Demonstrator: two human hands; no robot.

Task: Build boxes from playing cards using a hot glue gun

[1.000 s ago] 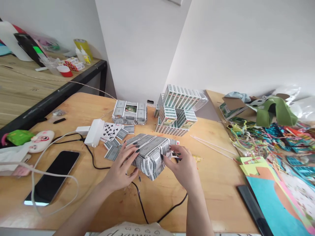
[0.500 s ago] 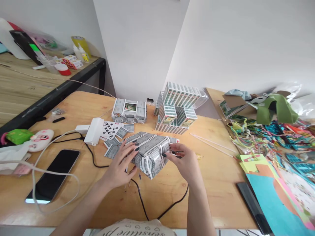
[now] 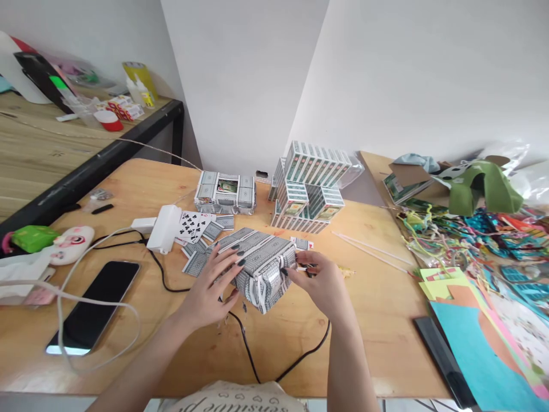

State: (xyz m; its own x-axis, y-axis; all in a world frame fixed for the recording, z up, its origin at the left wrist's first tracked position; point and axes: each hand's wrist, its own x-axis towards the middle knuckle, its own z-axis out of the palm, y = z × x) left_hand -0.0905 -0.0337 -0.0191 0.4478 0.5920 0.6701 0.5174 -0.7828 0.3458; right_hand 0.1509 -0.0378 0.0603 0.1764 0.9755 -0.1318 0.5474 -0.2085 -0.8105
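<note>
A box covered in grey-patterned playing cards [image 3: 261,252] is held tilted above the near middle of the table. My left hand [image 3: 214,283] grips its left end, fingers over the top and thumb underneath. At the right end, my right hand [image 3: 315,280] pinches the card-covered edge between thumb and fingers; some fingertips are hidden behind it. Loose playing cards [image 3: 191,226] lie just beyond the left hand, some face up with clubs. One more card [image 3: 302,244] lies behind the right hand. A similar card-covered box [image 3: 225,193] stands farther back, with an opening in its top.
Stacked card packs [image 3: 306,189] stand at the back. A white power strip [image 3: 164,229], black cable and phone [image 3: 94,306] occupy the left. Coloured paper [image 3: 476,337], a black bar [image 3: 444,360] and a craft pile [image 3: 472,234] lie right. Two thin sticks [image 3: 373,252] lie nearby.
Almost nothing differs. The box has tipped very slightly in my hands, and my right fingers have shifted a little at its edge.
</note>
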